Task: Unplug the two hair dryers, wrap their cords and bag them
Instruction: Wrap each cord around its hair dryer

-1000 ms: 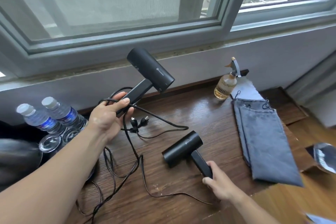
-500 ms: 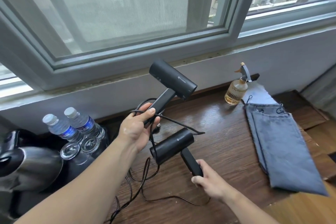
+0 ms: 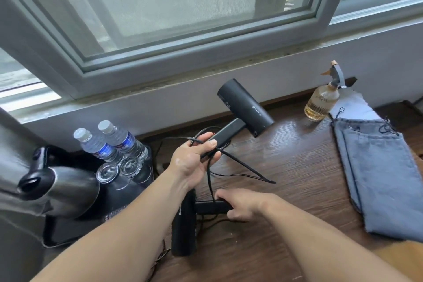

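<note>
On the wooden table (image 3: 297,167), two grey cloth bags (image 3: 384,178) lay flat at the right of the frame. We held the upper hair dryer (image 3: 245,104) raised at centre, our left hand (image 3: 192,162) wrapped round its handle and pinching a strand of cord with it. The lower hair dryer (image 3: 184,224) seemed to rest on the table at lower centre, our right hand (image 3: 242,204) curled on its handle. We judged both dryers rigid, light and best gripped by the handle. The thin cords (image 3: 247,165) looked limp and prone to tangle.

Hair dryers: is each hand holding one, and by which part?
The left hand grips the upper hair dryer by its handle. The right hand holds the lower hair dryer by its handle too.
</note>
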Action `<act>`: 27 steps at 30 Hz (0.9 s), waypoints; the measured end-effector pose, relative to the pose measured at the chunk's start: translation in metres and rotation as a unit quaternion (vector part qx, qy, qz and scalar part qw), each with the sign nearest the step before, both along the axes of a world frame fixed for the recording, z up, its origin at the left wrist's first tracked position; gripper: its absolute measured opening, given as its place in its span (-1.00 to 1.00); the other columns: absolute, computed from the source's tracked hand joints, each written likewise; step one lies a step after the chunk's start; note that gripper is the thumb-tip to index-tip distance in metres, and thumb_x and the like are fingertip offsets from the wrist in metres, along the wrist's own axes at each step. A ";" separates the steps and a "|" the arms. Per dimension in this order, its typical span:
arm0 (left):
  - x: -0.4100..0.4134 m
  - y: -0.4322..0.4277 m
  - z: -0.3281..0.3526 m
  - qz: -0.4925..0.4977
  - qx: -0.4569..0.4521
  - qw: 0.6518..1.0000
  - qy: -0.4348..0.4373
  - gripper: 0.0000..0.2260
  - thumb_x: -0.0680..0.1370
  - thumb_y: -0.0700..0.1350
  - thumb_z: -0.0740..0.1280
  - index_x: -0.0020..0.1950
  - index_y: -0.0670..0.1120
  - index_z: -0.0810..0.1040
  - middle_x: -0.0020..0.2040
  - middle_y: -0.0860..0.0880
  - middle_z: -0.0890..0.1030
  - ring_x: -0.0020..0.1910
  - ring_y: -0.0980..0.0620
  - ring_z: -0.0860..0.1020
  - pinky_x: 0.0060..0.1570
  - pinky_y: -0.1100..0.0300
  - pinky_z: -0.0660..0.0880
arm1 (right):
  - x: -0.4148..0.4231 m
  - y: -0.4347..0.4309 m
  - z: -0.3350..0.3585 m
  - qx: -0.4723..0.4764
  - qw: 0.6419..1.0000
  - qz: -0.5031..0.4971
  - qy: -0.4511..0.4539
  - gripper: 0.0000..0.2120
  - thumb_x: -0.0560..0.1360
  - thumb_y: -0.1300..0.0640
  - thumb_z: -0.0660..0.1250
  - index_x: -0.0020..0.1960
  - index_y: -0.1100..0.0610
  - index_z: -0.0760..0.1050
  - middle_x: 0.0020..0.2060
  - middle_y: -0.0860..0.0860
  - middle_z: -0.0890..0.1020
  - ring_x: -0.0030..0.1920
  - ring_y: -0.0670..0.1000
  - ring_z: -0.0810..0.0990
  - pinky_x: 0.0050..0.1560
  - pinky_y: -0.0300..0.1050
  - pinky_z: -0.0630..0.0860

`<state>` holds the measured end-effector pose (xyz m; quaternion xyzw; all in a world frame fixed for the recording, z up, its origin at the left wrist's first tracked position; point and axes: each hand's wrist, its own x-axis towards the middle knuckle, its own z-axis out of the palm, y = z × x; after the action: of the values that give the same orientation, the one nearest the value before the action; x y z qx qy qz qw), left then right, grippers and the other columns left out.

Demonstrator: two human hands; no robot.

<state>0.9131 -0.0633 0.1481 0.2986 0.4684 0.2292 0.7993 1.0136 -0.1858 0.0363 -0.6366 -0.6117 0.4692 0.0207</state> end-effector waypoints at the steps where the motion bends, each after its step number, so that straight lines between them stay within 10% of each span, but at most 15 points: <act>1: -0.002 -0.001 -0.003 0.004 -0.003 1.000 0.000 -0.79 0.51 -0.39 0.40 0.10 -0.20 0.63 0.01 -0.17 0.66 -0.15 -0.06 0.66 -0.25 0.19 0.64 | -0.005 0.007 -0.003 0.006 1.000 0.019 -0.001 -0.64 0.46 0.18 0.34 0.22 0.07 0.37 0.13 0.16 0.60 0.10 0.21 0.55 0.07 0.00 0.50; 10: -0.023 0.008 -0.009 0.048 -0.012 0.999 -0.009 -0.77 0.51 -0.39 0.38 0.14 -0.20 0.61 0.04 -0.19 0.66 -0.10 -0.10 0.65 -0.25 0.19 0.64 | -0.025 0.034 -0.026 0.069 0.994 0.082 -0.016 -0.50 0.43 0.19 0.42 0.32 -0.14 0.51 0.15 0.02 0.58 0.20 0.10 0.55 0.24 -0.07 0.49; 16: -0.032 0.015 -0.008 0.047 -0.006 0.999 -0.022 -0.76 0.52 -0.39 0.38 0.15 -0.20 0.61 0.04 -0.15 0.66 -0.19 0.00 0.68 -0.25 0.19 0.63 | -0.015 -0.018 -0.030 0.186 0.974 -0.128 -0.013 -0.39 0.37 0.02 0.40 0.41 -0.13 0.44 0.37 -0.17 0.52 0.39 -0.13 0.44 0.43 -0.06 0.36; 22: -0.032 0.011 -0.003 0.041 -0.015 0.999 -0.032 -0.77 0.52 -0.39 0.38 0.14 -0.21 0.62 0.03 -0.16 0.68 -0.20 0.00 0.69 -0.24 0.18 0.64 | -0.005 -0.070 0.013 0.365 0.827 -0.426 -0.046 -0.90 0.33 -0.05 0.45 -0.19 -0.10 0.56 -0.26 -0.19 0.59 -0.26 -0.16 0.56 -0.20 -0.33 0.45; 27: -0.018 0.003 0.006 0.055 -0.034 0.997 -0.052 -0.76 0.52 -0.38 0.38 0.17 -0.21 0.62 0.15 -0.24 0.64 -0.04 -0.13 0.65 -0.25 0.20 0.63 | -0.051 -0.044 0.016 0.222 0.929 -0.292 -0.055 -0.37 0.33 -0.43 0.33 0.33 -0.22 0.43 0.08 -0.26 0.44 -0.08 -0.14 0.59 0.06 -0.18 0.52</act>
<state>0.8953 -0.0599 0.1537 0.2330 0.4495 0.2718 0.8184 0.9627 -0.2298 0.0526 -0.7910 -0.4878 0.2588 0.2632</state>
